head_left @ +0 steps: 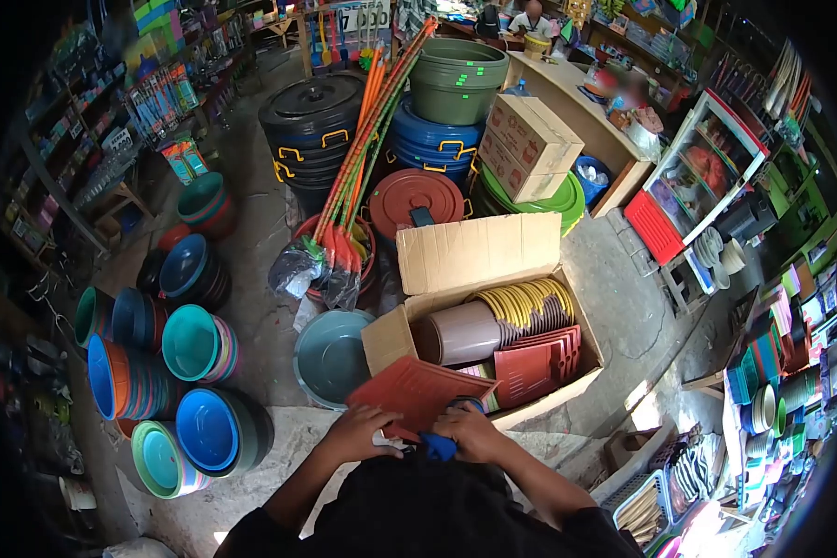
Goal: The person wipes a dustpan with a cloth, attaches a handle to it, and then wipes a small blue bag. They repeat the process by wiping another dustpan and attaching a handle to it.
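A red ridged plastic dustpan (423, 386) is tilted in front of my body, beside the open cardboard box (539, 402). My left hand (363, 435) grips its lower left edge, fingers bent over it. At the lower right, my right hand (467, 431) is closed around a crumpled-looking blue piece (439, 446), whose kind I cannot make out. Inside the box are similar red dustpans (544, 367), a brown stack of buckets (460, 333) and several yellow handles (527, 299).
A grey basin (335, 358) stands left of the box. Stacks of coloured basins (206, 430) line the left floor. Behind are lidded bins (418, 200), long orange poles (367, 139) and a closed carton (532, 149). A basket (642, 507) is at lower right.
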The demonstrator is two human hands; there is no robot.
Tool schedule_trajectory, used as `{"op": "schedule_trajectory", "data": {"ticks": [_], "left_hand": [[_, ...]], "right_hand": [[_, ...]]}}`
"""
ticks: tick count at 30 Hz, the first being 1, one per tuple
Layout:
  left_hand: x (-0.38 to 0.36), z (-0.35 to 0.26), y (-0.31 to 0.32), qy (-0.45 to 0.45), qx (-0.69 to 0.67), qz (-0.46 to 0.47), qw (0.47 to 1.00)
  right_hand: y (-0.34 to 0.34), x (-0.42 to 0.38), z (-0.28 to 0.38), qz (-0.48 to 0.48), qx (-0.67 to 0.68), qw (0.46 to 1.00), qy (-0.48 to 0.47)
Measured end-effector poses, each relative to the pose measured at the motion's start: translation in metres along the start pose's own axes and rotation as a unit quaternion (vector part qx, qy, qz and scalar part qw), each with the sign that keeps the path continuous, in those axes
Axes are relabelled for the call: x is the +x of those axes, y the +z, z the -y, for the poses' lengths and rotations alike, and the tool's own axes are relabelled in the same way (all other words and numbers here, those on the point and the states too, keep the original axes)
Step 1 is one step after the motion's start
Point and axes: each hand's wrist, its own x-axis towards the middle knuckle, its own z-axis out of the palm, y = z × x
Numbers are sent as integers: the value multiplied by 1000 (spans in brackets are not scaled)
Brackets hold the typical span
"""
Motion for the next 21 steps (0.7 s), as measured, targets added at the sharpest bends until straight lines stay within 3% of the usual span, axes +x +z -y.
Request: {"op": "schedule_trajectory", "data": {"ticks": [2, 4, 5, 6, 8, 9, 10, 11, 13, 15, 16, 19, 21], "left_hand": [[4, 6, 10, -65, -94, 192, 975], [9, -5, 7, -63, -33, 199, 977], [8, -3, 14, -87, -120, 193, 970], [9, -3, 17, -110, -209, 184, 954], [8, -1, 20, -104, -247, 178, 947], [6, -2, 23, -132, -296, 119, 938], [5, -3, 28, -161, -346, 59, 923], [4, -4, 32, -167, -400, 41, 900], [10, -5, 44, -177, -437, 19, 882], [17, -9, 51, -188, -470, -2, 862], [21, -11, 53, -176, -485, -33, 856], [17, 6, 57, -166, -466, -42, 868], [10, 10, 56, -172, -436, -19, 883]], "right_hand": [[0, -5, -10, 16, 16, 1000, -15], [-2, -12, -19, -57, 156, 985, -34], [-4, -16, -23, -65, 155, 985, -33], [-8, -23, -28, -172, 183, 968, 11], [-14, -35, -36, -377, 229, 892, 98], [-16, -40, -37, -380, 225, 891, 101], [-18, -46, -38, -396, 251, 867, 168], [-19, -52, -37, -409, 275, 838, 234], [-16, -37, -12, -404, 287, 836, 234], [-11, -14, 8, -289, 177, 936, 89], [-11, -2, 28, -279, 54, 954, 92], [-14, 6, 29, -279, 7, 955, 103], [-2, 0, -4, -335, 127, 930, 78]]}}
